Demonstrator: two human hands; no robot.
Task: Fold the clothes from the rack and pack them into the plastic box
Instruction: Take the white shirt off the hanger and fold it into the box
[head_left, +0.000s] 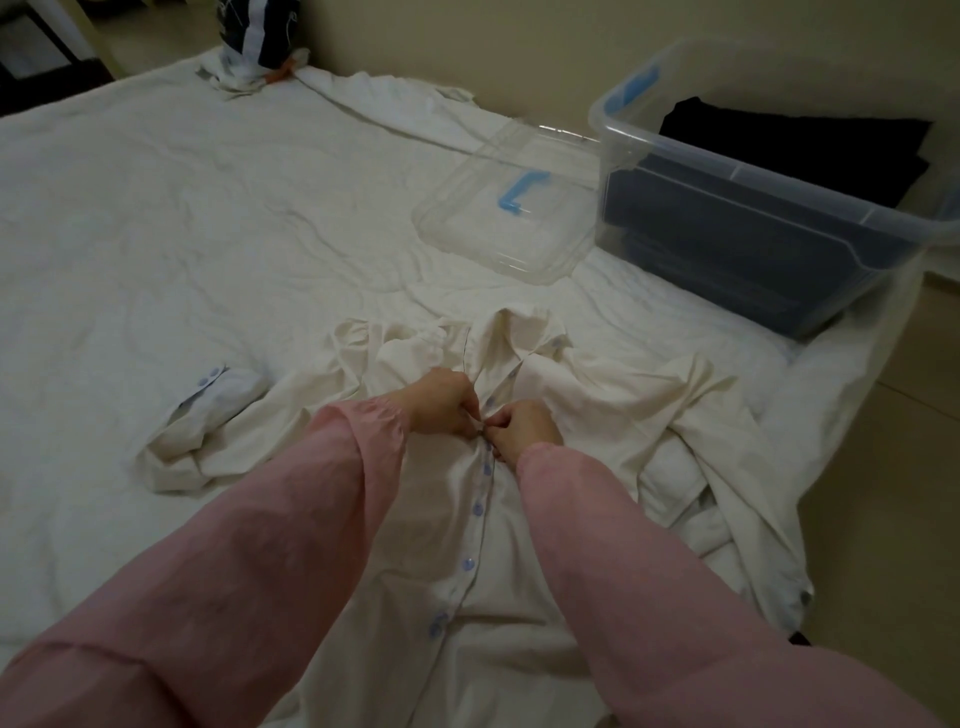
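Note:
A cream button-up shirt with pale blue buttons lies face up on the bed in front of me, collar away from me. My left hand and my right hand meet at the button placket just below the collar, and each pinches the fabric there. Several buttons lower down the placket are fastened. One sleeve with a blue-buttoned cuff lies crumpled to the left. The clear plastic box stands at the far right of the bed and holds dark folded clothes.
The box's clear lid with a blue latch lies flat on the white sheet left of the box. A dark and white bundle sits at the bed's far edge by the wall. Tiled floor runs along the right.

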